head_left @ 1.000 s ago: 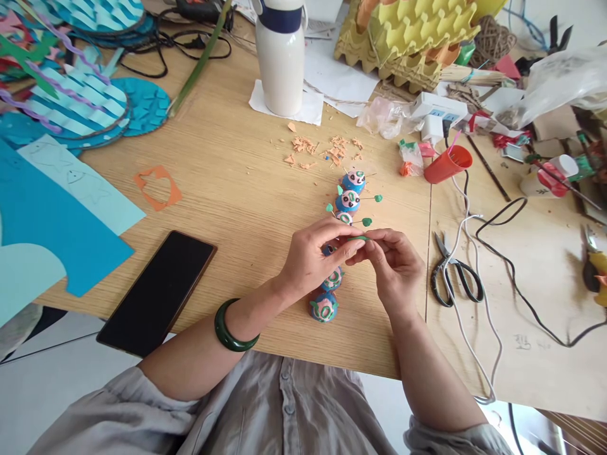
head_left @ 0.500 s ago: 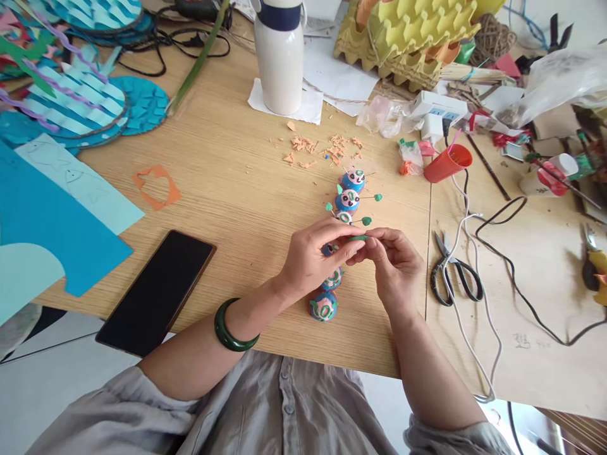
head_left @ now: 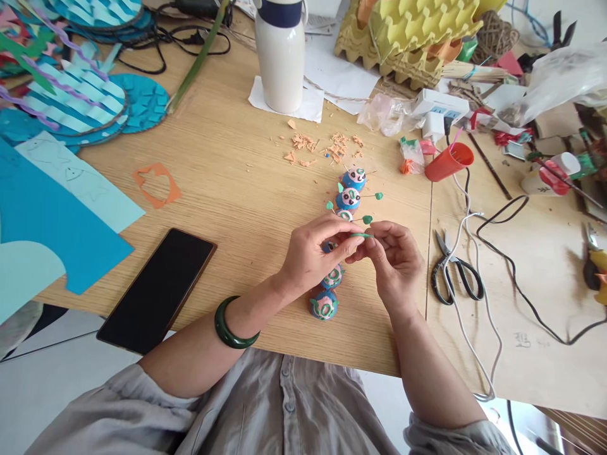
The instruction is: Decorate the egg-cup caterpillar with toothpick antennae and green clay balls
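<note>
Head view gives me a thin green strip (head_left: pixel 362 236) at the right side of the row of blue balls (head_left: pixel 332 276), near its middle. I see left hand (head_left: pixel 310 249) and right hand (head_left: pixel 396 264) pinching it, fingertips nearly together. The left hand hides part of the row. Scissors (head_left: pixel 449 258) lie right of the row, a phone (head_left: pixel 156 291) left, orange shavings (head_left: pixel 338 151) beyond.

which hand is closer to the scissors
Right: the right hand is just left of the scissors, not touching them; the left hand is farther left, on the right hand's other side.
</note>
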`<state>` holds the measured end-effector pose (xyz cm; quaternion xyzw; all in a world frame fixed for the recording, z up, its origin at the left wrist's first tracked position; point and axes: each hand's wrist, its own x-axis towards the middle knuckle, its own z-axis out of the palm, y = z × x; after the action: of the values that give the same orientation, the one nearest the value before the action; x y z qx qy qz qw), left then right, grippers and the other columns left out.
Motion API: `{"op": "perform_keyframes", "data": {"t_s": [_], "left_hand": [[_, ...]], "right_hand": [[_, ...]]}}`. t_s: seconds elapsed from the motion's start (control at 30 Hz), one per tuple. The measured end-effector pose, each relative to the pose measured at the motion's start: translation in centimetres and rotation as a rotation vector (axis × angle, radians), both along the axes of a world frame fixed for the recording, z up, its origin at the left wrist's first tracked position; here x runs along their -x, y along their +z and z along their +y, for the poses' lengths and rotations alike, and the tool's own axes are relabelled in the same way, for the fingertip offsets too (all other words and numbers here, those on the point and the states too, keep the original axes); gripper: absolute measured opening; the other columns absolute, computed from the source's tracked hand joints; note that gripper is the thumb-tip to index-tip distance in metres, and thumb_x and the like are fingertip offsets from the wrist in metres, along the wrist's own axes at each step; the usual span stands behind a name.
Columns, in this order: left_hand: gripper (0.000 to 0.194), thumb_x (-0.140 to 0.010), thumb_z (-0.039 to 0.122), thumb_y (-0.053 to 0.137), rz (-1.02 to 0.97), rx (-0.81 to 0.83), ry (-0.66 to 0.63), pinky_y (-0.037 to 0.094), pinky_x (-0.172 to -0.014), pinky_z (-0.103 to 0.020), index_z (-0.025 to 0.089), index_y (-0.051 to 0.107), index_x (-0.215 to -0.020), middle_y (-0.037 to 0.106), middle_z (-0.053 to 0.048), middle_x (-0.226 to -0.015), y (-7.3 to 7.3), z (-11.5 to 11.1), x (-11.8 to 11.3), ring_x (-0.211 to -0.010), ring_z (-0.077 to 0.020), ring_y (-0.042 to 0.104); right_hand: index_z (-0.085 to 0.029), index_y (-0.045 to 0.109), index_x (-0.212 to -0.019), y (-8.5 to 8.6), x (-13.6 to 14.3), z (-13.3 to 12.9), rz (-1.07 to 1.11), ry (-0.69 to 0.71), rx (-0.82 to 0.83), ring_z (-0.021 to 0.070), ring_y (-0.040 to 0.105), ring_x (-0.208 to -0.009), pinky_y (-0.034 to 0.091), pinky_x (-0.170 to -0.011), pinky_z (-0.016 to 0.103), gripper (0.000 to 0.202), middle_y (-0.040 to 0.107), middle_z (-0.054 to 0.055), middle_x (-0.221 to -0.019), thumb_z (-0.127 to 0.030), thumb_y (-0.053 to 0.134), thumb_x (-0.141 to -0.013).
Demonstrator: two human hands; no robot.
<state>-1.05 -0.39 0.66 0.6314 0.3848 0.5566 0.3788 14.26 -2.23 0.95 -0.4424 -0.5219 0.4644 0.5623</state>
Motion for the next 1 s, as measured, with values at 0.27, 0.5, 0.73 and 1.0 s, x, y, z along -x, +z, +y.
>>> {"op": "perform_keyframes", "data": {"t_s": [0.27,0.5,0.73,1.0], "left_hand": [[0.014,-0.089,0.027,0.072,-0.033,0.102,-0.013,0.058,-0.069,-0.019,0.014,0.075,-0.094,0.074,-0.006,-0.090,0.1,-0.1,-0.1,-0.078,-0.0115,0.069],[0.012,-0.089,0.026,0.071,-0.030,0.139,-0.028,0.056,-0.063,-0.018,0.015,0.076,-0.088,0.075,-0.004,-0.082,0.3,-0.1,0.0,-0.071,-0.0106,0.069],[0.021,-0.083,0.035,0.077,-0.121,0.306,-0.107,0.057,-0.064,-0.021,0.014,0.073,-0.086,0.075,-0.004,-0.080,0.6,-0.2,0.2,-0.068,-0.0119,0.069],[0.020,-0.085,0.034,0.076,-0.274,0.375,-0.047,0.052,-0.055,-0.019,0.015,0.072,-0.084,0.068,0.001,-0.067,1.2,0.2,0.6,-0.054,-0.0077,0.061]], "right_hand": [[-0.026,0.070,-0.106,-0.9,-0.5,-0.2,-0.148,-0.004,-0.097,0.0103,0.071,-0.071,0.066,-0.065,0.027,0.016,0.067,-0.001,-0.094,-0.020,0.070,-0.091],[-0.028,0.071,-0.110,-1.2,-0.6,-0.1,-0.227,-0.023,-0.160,0.0121,0.067,-0.076,0.066,-0.063,0.028,0.020,0.064,0.001,-0.097,-0.022,0.070,-0.091],[-0.027,0.071,-0.107,-1.0,-0.8,-0.3,-0.314,-0.023,-0.256,0.0137,0.069,-0.080,0.065,-0.061,0.027,0.019,0.067,0.003,-0.098,-0.017,0.068,-0.091],[-0.024,0.070,-0.097,-1.2,-0.8,0.3,-0.220,-0.212,-0.115,0.0100,0.067,-0.061,0.065,-0.060,0.028,0.007,0.067,-0.002,-0.083,-0.026,0.071,-0.090]]}}
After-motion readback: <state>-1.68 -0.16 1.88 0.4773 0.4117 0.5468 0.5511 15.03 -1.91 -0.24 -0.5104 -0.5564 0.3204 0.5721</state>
